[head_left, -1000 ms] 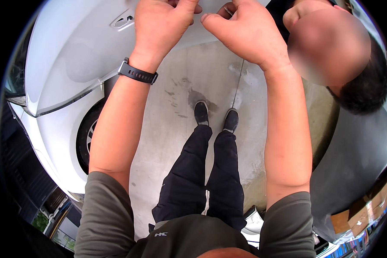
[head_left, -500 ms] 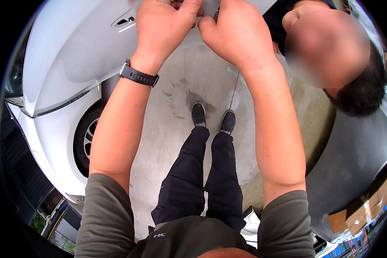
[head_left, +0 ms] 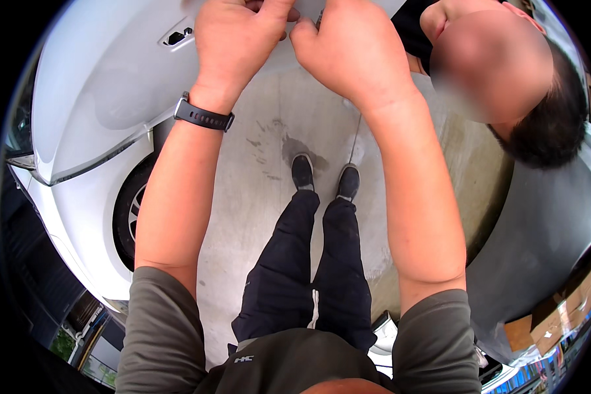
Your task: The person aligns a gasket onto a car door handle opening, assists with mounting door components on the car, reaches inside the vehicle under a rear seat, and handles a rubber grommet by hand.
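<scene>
I'm watching two bare hands working at the far side, by a pale car door [head_left: 111, 85]. The left hand [head_left: 238, 49] is curling its fingers, but the tips are hiding, so I'm not able to tell if it is grasping anything. The right hand [head_left: 351, 52] is bending too, its thumb pointing at the left hand. A small dark thing [head_left: 319, 19] is peeking out beside that thumb, between the two hands, and I can't tell if the right hand is pinching it. A dark hole [head_left: 176, 37] in the door is showing just left of the left hand.

To be doing this well, I'm guessing the person is needing soft, steady fingers and tiny moves. A black watch [head_left: 205, 117] is circling the left wrist, so minding the shiny paint is seeming smart. Another person [head_left: 551, 134] is leaning close on the right, so keeping the right elbow from swinging is seeming safest. Both shoes [head_left: 302, 172] are standing on the floor [head_left: 262, 223], which is helping the arms.
</scene>
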The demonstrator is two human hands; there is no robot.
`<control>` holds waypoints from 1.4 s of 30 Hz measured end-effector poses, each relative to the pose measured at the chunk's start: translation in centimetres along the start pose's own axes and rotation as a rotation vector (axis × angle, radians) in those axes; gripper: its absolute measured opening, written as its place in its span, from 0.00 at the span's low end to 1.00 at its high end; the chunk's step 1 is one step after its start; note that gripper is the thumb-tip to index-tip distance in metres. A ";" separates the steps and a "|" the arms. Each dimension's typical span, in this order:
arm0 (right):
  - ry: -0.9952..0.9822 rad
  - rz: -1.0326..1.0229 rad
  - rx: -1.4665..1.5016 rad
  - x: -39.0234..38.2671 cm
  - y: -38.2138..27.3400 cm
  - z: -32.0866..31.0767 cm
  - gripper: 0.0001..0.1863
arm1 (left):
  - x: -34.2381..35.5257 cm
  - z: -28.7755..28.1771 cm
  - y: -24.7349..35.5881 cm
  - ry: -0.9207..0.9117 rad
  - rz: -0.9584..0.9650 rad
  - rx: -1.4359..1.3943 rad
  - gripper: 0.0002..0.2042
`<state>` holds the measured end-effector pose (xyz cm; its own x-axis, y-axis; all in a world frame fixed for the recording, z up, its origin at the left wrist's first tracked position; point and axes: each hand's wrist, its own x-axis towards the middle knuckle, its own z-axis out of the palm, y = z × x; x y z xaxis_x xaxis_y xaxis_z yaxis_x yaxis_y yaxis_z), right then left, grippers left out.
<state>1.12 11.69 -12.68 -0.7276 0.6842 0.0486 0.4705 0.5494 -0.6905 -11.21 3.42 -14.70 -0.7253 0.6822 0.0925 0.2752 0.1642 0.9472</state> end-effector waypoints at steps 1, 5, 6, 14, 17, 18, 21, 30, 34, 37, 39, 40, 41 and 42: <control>0.003 -0.008 0.042 -0.2 0.2 -0.4 0.24 | 0.0 0.2 0.0 -0.004 0.000 0.003 0.17; -0.039 0.010 0.145 -0.4 0.6 -1.4 0.24 | -0.1 0.6 0.2 -0.007 0.017 0.041 0.16; -0.038 0.014 0.145 -0.4 0.8 -1.2 0.24 | -0.2 0.7 0.2 -0.003 0.019 0.033 0.16; -0.018 -0.025 0.115 -0.6 1.4 -1.5 0.31 | -2.6 1.2 0.7 -0.036 0.198 -0.016 0.10; -0.025 -0.035 0.100 -0.7 1.8 -1.6 0.31 | -4.0 1.6 2.9 -0.112 0.139 -0.020 0.08; -0.026 -0.039 0.102 -0.6 1.9 -1.4 0.31 | -3.5 1.7 1.9 -0.070 0.278 0.083 0.08; -0.035 -0.010 0.043 -0.6 2.0 -1.0 0.31 | -3.6 1.3 1.1 -0.024 0.398 0.228 0.10; 0.000 0.002 -0.067 -0.5 0.5 -1.5 0.23 | -5.8 -2.8 -3.4 0.130 0.199 0.181 0.08; -0.059 0.079 -0.015 -1.0 -0.8 -0.7 0.27 | -6.8 -3.9 -4.9 0.189 0.137 0.152 0.10; 0.013 -0.014 -0.011 -0.8 -0.1 -0.4 0.27 | -7.8 -5.4 -5.6 0.214 0.033 0.087 0.12; 0.011 -0.040 0.031 -0.8 -0.2 -0.3 0.28 | -8.2 -6.7 -6.0 0.231 0.076 0.070 0.13; 0.008 -0.045 0.022 -0.7 0.1 -0.2 0.27 | -8.4 -7.0 -5.6 0.239 0.069 0.064 0.13; 0.006 -0.049 0.013 -0.6 0.5 -0.1 0.27 | -8.5 -7.3 -5.2 0.213 0.074 0.033 0.14; -0.001 -0.052 0.005 -0.5 1.0 0.1 0.27 | -8.6 -7.5 -4.7 0.187 0.080 0.002 0.15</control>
<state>1.90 11.79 -13.48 -0.7517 0.6542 0.0840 0.4295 0.5821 -0.6904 -11.02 -8.59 -17.66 -0.8056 0.5490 0.2225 0.3375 0.1168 0.9341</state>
